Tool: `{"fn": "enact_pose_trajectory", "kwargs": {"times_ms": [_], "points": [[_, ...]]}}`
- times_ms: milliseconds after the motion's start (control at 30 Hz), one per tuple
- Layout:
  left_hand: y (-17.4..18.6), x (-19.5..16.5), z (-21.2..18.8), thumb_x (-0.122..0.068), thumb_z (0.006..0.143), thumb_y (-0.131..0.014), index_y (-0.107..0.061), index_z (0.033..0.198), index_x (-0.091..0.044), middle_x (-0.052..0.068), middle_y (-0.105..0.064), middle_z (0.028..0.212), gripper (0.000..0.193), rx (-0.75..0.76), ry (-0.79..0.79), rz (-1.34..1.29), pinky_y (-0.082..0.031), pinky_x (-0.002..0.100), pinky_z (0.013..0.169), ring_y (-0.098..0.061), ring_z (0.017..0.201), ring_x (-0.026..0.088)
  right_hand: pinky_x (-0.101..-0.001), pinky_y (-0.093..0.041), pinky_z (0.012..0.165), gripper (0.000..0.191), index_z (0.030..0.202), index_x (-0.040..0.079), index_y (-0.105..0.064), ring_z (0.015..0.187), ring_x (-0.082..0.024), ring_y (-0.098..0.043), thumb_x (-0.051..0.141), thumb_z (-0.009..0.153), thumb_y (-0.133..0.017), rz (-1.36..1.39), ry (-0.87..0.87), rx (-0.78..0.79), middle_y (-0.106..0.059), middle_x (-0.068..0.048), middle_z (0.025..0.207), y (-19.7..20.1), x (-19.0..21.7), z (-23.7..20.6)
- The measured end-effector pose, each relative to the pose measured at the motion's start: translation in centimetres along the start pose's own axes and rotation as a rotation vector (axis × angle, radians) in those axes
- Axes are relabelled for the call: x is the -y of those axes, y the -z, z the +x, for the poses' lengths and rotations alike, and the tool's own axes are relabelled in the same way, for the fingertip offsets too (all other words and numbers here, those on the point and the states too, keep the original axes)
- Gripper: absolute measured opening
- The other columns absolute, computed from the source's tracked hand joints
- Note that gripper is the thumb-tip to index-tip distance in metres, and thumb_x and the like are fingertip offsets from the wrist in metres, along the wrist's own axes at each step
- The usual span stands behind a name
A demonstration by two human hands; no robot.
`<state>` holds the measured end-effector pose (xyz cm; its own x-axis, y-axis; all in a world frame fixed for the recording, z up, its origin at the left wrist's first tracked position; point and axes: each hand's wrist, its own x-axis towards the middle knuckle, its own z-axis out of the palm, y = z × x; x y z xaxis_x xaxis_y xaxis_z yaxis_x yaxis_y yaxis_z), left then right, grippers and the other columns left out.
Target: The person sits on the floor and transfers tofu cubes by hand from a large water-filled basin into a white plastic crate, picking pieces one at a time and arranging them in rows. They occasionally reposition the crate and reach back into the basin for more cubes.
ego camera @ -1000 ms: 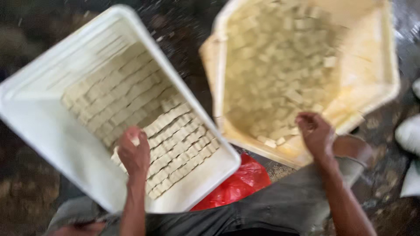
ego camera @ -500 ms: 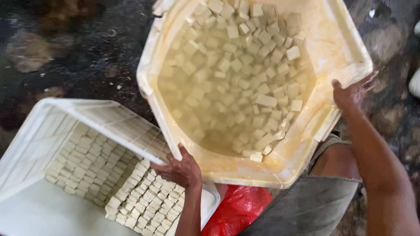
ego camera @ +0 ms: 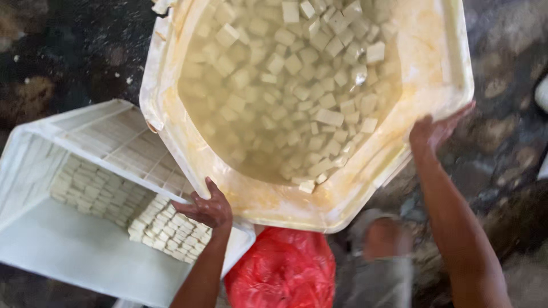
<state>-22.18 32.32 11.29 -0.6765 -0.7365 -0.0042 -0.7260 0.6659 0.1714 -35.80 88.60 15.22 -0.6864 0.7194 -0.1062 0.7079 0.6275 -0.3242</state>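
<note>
A large cream, many-sided tub (ego camera: 171, 131) holds cloudy liquid with several pale tofu cubes (ego camera: 297, 74) floating in it. My right hand (ego camera: 436, 128) presses flat against the tub's outer right wall, fingers apart. My left hand (ego camera: 208, 208) rests at the tub's lower left rim, beside a white slatted crate (ego camera: 85, 256). Rows of cut tofu blocks (ego camera: 165, 228) lie packed in the crate just under my left hand. Neither hand holds a loose piece.
A red plastic bag (ego camera: 279, 271) lies below the tub, between my arms. Dark, wet, muddy ground (ego camera: 74, 51) surrounds everything. A grey trouser leg (ego camera: 382, 262) shows at the bottom, and a white object (ego camera: 542, 94) sits at the far right edge.
The view has closed in on the tub, which now fills the upper frame. My right hand went from the tub's near rim to its right wall; my left left the crate's tofu.
</note>
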Motion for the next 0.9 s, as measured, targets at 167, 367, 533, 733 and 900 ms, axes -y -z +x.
{"fn": "enact_pose_trajectory", "kwargs": {"times_ms": [167, 367, 533, 733, 900], "points": [[-0.8, -0.7, 1.5, -0.047, 0.097, -0.083, -0.068, 0.096, 0.009, 0.046, -0.028, 0.152, 0.058, -0.109, -0.119, 0.015, -0.043, 0.068, 0.107, -0.039, 0.138, 0.061, -0.0567, -0.036, 0.126, 0.095, 0.165, 0.018, 0.019, 0.148, -0.053, -0.044, 0.015, 0.115, -0.061, 0.097, 0.246, 0.077, -0.008, -0.041, 0.172, 0.7, -1.9, 0.9], [-2.5, 1.4, 1.4, -0.040, 0.102, -0.088, -0.063, 0.122, 0.017, 0.040, -0.028, 0.159, 0.066, -0.116, -0.244, -0.018, -0.042, 0.063, 0.116, -0.039, 0.142, 0.057, -0.0638, -0.027, 0.132, 0.107, 0.164, 0.004, 0.021, 0.155, -0.051, -0.030, 0.004, 0.098, -0.064, 0.062, 0.119, 0.144, -0.001, -0.043, 0.165, -0.6, -3.4, 1.6], [-3.0, 2.0, 1.0, -0.052, 0.093, -0.089, -0.058, 0.115, 0.004, 0.043, -0.027, 0.157, 0.067, 0.000, -0.090, 0.181, -0.043, 0.063, 0.115, -0.036, 0.145, 0.059, -0.0607, -0.020, 0.130, 0.106, 0.165, 0.003, -0.004, 0.156, -0.043, -0.017, 0.023, 0.097, -0.082, -0.417, 0.366, -0.075, -0.011, -0.029, 0.168, 1.9, 2.7, 8.1], [-2.4, 2.4, 1.1, -0.055, 0.094, -0.089, -0.036, 0.148, 0.022, 0.039, -0.034, 0.157, 0.108, -0.057, -0.041, 0.182, -0.037, 0.064, 0.119, -0.037, 0.145, 0.055, -0.0539, -0.041, 0.129, 0.082, 0.160, -0.001, -0.028, 0.150, -0.042, -0.043, 0.038, 0.107, -0.078, 0.106, 0.909, 0.392, -0.032, -0.026, 0.164, -4.5, 19.5, 27.2], [-0.7, 0.3, 0.9, -0.051, 0.088, -0.079, -0.045, 0.144, 0.015, 0.027, -0.039, 0.156, 0.093, -0.173, -0.216, 0.384, -0.033, 0.061, 0.117, -0.035, 0.147, 0.044, -0.0699, -0.044, 0.096, 0.081, 0.155, -0.004, -0.034, 0.120, -0.055, -0.055, 0.043, 0.103, -0.076, -0.355, 0.890, 0.236, -0.048, -0.033, 0.144, -10.4, 23.5, 32.6]]}}
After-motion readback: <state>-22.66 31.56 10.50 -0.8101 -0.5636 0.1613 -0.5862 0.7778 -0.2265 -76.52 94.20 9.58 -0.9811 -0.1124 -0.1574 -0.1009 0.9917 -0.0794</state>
